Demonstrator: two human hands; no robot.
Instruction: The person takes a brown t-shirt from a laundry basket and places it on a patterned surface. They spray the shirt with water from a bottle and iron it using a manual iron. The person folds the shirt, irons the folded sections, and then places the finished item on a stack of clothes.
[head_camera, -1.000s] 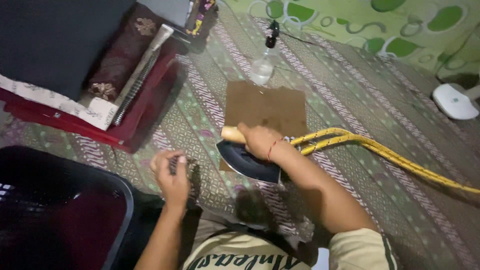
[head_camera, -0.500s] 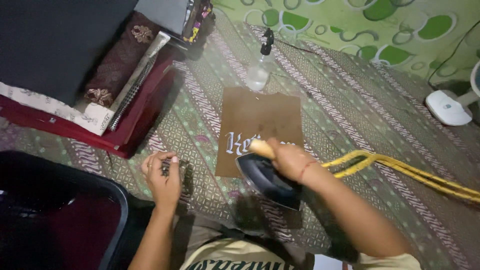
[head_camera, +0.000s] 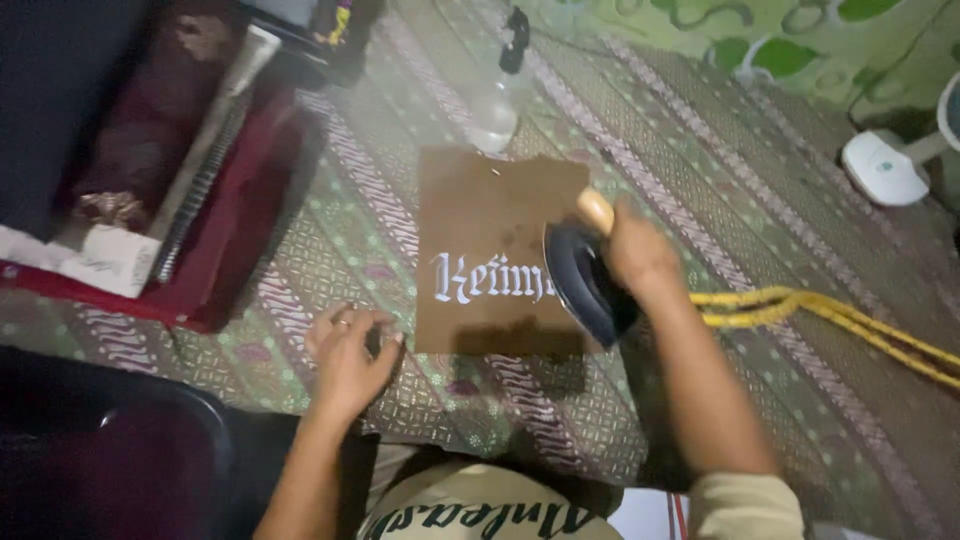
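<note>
Views: one only, a camera worn on the person's head.
Direction: looks steeply down and forward, over the person's chest at the lower edge.
Distance: close, within arm's reach of the patterned mat (head_camera: 700, 130).
Frame: both forearms enter from below; the mat fills most of it.
Shared area: none, no second view.

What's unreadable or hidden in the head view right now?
- Right edge of the brown cloth: covered by the iron in the right hand.
- Small dark item at the left hand: fingers hide it, too small.
- Yellow cord: cut off at the right edge.
- Spray bottle: blurred.
</note>
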